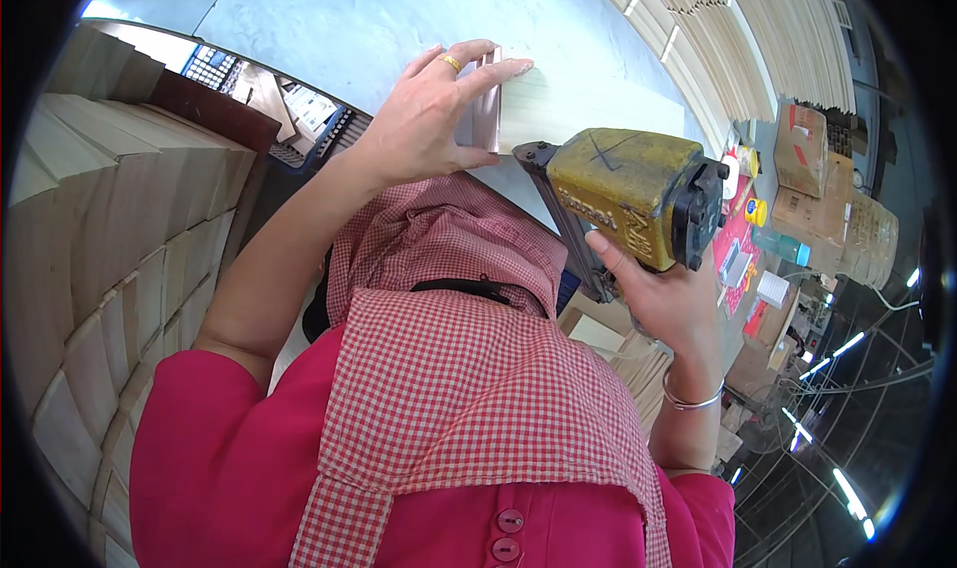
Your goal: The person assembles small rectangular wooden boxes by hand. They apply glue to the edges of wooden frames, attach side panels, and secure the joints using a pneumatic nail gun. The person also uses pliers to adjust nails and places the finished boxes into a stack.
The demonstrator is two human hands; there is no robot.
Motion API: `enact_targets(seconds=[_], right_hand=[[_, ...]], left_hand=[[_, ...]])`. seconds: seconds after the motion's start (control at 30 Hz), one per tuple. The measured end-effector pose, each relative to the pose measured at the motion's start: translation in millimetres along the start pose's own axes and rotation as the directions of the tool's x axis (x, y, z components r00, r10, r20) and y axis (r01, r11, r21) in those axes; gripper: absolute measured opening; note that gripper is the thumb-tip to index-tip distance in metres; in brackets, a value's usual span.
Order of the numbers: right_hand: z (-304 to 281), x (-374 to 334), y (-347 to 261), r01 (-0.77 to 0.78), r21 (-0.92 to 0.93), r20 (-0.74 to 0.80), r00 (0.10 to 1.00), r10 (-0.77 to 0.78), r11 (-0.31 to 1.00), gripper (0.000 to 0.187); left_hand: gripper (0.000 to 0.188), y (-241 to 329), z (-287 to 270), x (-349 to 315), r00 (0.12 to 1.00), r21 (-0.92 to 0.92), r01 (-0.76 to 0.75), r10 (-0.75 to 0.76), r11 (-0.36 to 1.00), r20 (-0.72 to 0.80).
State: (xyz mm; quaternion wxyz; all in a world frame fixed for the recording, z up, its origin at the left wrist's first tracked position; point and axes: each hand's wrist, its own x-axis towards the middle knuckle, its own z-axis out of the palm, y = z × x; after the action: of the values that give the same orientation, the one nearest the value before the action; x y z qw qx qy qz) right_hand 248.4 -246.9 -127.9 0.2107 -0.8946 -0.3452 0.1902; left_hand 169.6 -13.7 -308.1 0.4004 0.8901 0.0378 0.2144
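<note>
Left hand [424, 115] plus right hand [663, 294]: that's two, both in play
Nail gun [628, 184]: just the one, yellow
Wooden piece [494, 120] at the left fingers: one at least, the rest covered
Pale board [598, 105] flat on the tabletop [329, 30]: one showing
Ring [452, 63]: one, there it is
Bangle [693, 405]: a single one
Apron [469, 389]: one
Shirt buttons [509, 520]: two clear
Cartons [817, 199]: at least three over there
Stacked boards [100, 249]: too many to count
Light tubes [847, 344]: four or more
</note>
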Motion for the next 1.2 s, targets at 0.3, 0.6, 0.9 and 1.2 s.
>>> enact_targets(seconds=[0.3, 0.6, 0.9, 1.2], right_hand=[[-11, 14, -14, -0.088, 0.162, -0.002, 0.996, 0.09, 0.983, 0.041], [-16, 45, -32, -0.017, 0.058, 0.049, 0.999, 0.014, 0.998, 0.035], [-16, 49, -29, -0.049, 0.019, 0.086, 0.995, 0.047, 0.999, 0.035], [-21, 44, -31, -0.047, -0.024, 0.078, 0.996, 0.049, 0.999, 0.035]], left_hand=[[0.129, 10, 4, -3, 0.994, -0.076, 0.109, -0.11, 0.991, -0.011], [0.131, 10, 8, -6, 0.997, -0.09, 0.063, -0.067, 0.994, -0.048], [0.132, 8, 8, -8, 0.997, -0.099, 0.056, -0.061, 0.994, -0.057], [0.133, 9, 7, -8, 0.996, -0.097, 0.084, -0.087, 0.992, -0.028]])
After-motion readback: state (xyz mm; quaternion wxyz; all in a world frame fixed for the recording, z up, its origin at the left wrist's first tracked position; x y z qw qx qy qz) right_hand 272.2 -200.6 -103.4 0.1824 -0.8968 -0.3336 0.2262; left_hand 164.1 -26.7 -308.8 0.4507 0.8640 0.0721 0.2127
